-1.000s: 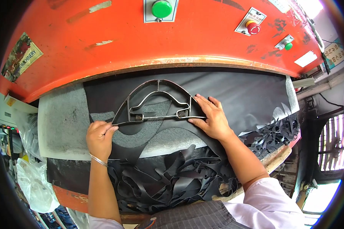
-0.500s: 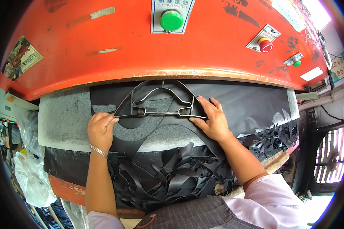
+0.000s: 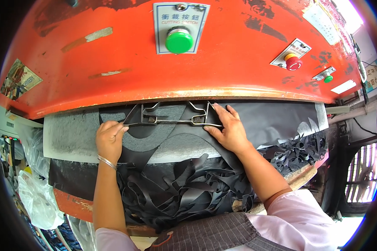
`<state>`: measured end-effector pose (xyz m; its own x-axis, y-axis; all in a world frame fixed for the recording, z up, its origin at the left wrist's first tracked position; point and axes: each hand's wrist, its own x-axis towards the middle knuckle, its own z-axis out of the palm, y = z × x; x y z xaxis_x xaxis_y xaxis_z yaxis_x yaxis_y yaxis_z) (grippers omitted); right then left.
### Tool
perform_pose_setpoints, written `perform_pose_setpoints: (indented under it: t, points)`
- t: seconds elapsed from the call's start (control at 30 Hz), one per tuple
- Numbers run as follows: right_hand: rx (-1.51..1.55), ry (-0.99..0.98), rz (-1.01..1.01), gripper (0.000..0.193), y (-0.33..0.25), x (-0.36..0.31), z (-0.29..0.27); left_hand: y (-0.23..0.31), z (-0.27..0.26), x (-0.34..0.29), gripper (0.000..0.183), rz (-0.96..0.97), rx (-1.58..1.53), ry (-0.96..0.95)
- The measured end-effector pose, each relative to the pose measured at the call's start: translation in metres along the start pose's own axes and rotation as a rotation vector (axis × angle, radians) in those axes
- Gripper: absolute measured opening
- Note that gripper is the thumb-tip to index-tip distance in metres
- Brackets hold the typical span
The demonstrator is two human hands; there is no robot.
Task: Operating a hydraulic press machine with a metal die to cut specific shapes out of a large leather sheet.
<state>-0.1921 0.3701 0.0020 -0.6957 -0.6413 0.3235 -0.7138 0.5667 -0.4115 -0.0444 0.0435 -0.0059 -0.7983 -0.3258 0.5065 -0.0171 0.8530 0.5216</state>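
Observation:
A metal cutting die [image 3: 174, 121] lies on a black leather-like sheet [image 3: 276, 119], its far part hidden under the red machine's lower edge. Thumb and fingers of my left hand [image 3: 109, 134] pinch the die's near left corner. At the near right corner, my right hand [image 3: 230, 131] grips the frame, thumb on the near side and fingers along the slanted side. Curved openings in the sheet, left of and below the die, show the grey worn board [image 3: 71, 136] underneath.
The red machine front [image 3: 113, 46] spans the far side, with a large green button [image 3: 179, 40], a red knob [image 3: 293, 63] and a small green button [image 3: 328, 78]. Black offcuts [image 3: 184, 192] heap at the near edge. Clear plastic bags [image 3: 40, 201] hang at left.
The red machine front sits lower in view and now covers the die's curved far part. The die and both hands have shifted slightly; both hands keep their hold.

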Motion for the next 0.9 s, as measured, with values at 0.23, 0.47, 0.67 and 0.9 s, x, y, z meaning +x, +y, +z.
perform_pose_setpoints:
  t: [0.23,0.47,0.67,0.9]
  points:
    - [-0.034,0.008,-0.032,0.065,0.002,0.001,-0.003,0.002,-0.003,0.000,0.012,-0.064,-0.032,-0.013]
    - [0.223,0.332,0.106,0.060,0.013,-0.048,-0.066,0.033,-0.041,-0.018,0.025,-0.267,-0.126,0.002]
    - [0.405,1.317,0.305,0.051,0.061,-0.006,-0.229,0.175,-0.060,0.014,0.011,-0.003,-0.284,0.092]
    - [-0.011,1.393,0.408,0.063,0.074,-0.009,-0.278,0.252,-0.079,0.047,0.019,0.416,0.005,0.257]
